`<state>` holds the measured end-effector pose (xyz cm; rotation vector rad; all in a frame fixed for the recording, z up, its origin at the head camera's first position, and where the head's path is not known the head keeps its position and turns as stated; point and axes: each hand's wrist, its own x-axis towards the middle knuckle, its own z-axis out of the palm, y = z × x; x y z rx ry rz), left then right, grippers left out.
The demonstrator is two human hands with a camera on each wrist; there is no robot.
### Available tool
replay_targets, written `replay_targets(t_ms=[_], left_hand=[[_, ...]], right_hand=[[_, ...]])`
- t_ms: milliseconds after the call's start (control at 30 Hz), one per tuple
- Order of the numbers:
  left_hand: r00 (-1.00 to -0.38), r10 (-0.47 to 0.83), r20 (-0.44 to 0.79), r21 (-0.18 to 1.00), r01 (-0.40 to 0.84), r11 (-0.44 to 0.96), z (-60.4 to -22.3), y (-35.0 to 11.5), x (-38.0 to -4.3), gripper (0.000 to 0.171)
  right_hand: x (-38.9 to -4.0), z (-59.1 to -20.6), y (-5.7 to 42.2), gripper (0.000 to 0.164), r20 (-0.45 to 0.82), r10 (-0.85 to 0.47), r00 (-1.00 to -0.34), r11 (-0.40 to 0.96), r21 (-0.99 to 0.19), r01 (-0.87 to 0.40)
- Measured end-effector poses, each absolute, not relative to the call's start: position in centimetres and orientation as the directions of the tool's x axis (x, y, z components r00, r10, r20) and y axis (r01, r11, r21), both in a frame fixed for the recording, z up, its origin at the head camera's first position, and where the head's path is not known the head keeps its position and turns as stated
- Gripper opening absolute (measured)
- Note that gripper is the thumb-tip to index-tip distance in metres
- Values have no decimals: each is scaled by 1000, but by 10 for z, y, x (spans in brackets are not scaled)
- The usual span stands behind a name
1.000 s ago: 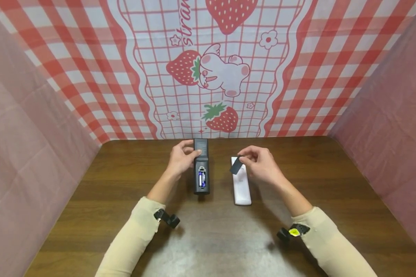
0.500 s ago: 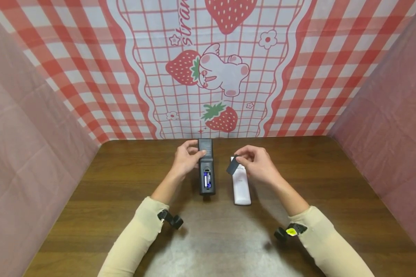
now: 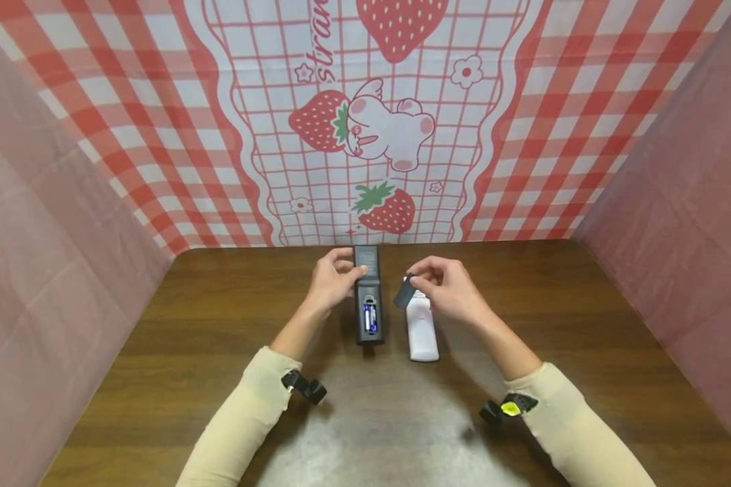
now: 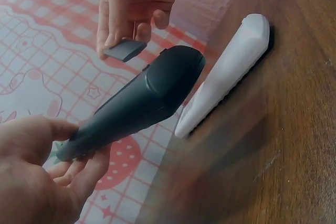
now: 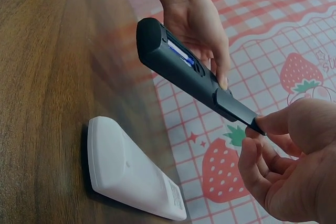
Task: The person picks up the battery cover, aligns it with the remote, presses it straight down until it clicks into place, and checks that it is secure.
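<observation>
My left hand (image 3: 331, 284) grips the far end of a black remote control (image 3: 367, 277), thumb on its back and fingers underneath. Its back faces up with the battery compartment uncovered, and two blue-and-white batteries (image 3: 370, 317) lie side by side inside. The left wrist view shows the remote (image 4: 142, 95) held above the table. My right hand (image 3: 453, 287) pinches a small dark battery cover (image 3: 405, 291) between thumb and fingers, just right of the black remote. In the left wrist view the cover (image 4: 126, 50) appears apart from the remote.
A white remote control (image 3: 422, 331) lies on the brown wooden table (image 3: 365, 419), under and beside my right hand. A red-and-white strawberry cloth (image 3: 365, 135) hangs at the table's back edge. Pinkish cloth walls (image 3: 676, 176) stand at both sides.
My left hand has carried the black remote a little to the right. The right hand has shifted slightly left with the cover, so the two are closer. The white remote stays put.
</observation>
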<state>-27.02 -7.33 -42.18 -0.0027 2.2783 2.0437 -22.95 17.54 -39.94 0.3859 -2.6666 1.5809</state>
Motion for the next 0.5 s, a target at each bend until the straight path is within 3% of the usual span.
replay_targets(t_ms=[500], left_hand=[[-997, 67, -50, 995, -44, 93, -424, -68, -272, 54]], right_hand=[[-229, -400, 165, 16, 151, -251, -956, 461, -850, -255]])
